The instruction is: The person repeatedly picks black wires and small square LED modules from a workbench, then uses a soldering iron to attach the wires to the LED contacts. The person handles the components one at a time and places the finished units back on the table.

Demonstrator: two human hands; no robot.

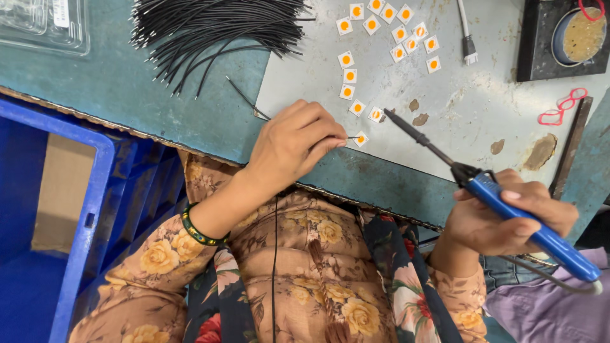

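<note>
Blue crate (95, 209) cut off at the frame's left edge. Bundle of black wires (210, 28) runs off the top. Right hand (502, 216) clenched around blue soldering iron (508, 203), tip raised near the chips. Left hand (289, 143) pinches a thin black wire (275, 254); its end touches a small white LED chip (361, 138) just beyond the fingertips; contact hard to make out

Left hand (289, 143) reaching forward, fingers pinched together, knuckles up, bangle on wrist, right hand (508, 219) lower, fingers curled closed in a grip, thumb on top
</note>
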